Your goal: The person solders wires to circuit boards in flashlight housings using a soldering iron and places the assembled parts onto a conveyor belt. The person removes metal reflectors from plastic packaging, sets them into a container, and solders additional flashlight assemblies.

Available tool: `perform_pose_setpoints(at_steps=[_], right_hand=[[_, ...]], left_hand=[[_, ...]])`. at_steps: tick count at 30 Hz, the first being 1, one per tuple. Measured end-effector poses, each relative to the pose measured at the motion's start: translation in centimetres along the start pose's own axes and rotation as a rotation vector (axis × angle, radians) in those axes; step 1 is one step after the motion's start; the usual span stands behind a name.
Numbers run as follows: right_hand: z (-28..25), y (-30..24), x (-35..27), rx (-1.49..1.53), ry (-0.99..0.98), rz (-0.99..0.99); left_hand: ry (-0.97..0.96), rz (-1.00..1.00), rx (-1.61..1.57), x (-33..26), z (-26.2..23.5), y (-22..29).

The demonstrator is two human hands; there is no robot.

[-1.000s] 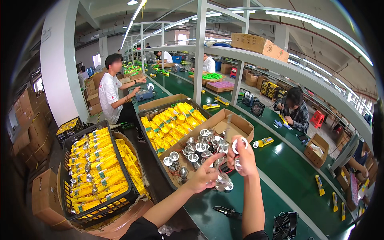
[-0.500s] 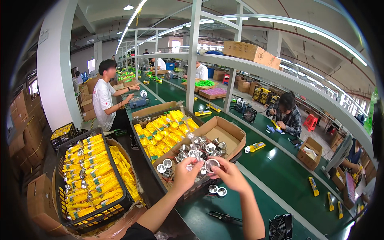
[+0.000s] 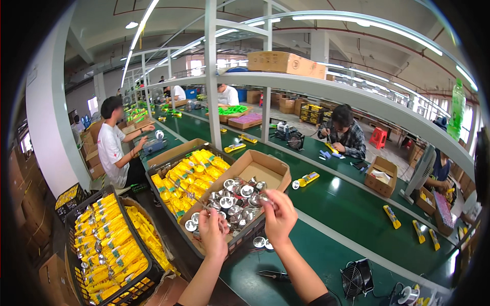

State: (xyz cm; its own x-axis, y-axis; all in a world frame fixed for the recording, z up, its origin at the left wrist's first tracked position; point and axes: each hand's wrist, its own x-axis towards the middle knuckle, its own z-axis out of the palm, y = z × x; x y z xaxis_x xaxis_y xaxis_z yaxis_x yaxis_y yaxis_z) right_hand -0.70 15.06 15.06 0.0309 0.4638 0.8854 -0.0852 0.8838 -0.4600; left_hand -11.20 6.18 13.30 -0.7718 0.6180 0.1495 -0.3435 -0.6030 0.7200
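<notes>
My left hand (image 3: 213, 235) is over the near left edge of a cardboard box (image 3: 274, 171), its fingers curled together. What lies between them is too small and blurred to make out. Over the box's right side my right hand (image 3: 280, 218) pinches a silver reflector cup (image 3: 264, 197) between thumb and fingers, largely covered by the fingertips. Below and between the hands, the box holds a heap of shiny lamp reflector cups (image 3: 226, 202), some with thin wires. Two more reflectors (image 3: 260, 241) lie on the green bench just below the box, near my right wrist.
Yellow lamp bodies fill a black crate (image 3: 151, 172) behind the box and another crate (image 3: 148, 259) at left. A soldering iron (image 3: 273, 275) and black fan (image 3: 357, 278) sit on the near bench. Yellow lamps (image 3: 308, 179) lie along the green belt. Co-workers sit at left and across.
My hands have moved apart: the left went left and down, the right slightly left with its cup. The whole view has shifted toward the right.
</notes>
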Motion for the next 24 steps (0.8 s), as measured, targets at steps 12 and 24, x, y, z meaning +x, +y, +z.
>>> perform_pose_setpoints(at_steps=[12,24], right_hand=[[-2.1,-2.5,0.9,0.357,-0.531,0.485],[-6.7,-8.8,-2.2,-0.071,-0.252,0.346]], left_hand=[[-0.611,0.026,0.741,0.0,-0.7,1.4],[-0.286,0.238,1.545,2.6,-0.4,-2.0]])
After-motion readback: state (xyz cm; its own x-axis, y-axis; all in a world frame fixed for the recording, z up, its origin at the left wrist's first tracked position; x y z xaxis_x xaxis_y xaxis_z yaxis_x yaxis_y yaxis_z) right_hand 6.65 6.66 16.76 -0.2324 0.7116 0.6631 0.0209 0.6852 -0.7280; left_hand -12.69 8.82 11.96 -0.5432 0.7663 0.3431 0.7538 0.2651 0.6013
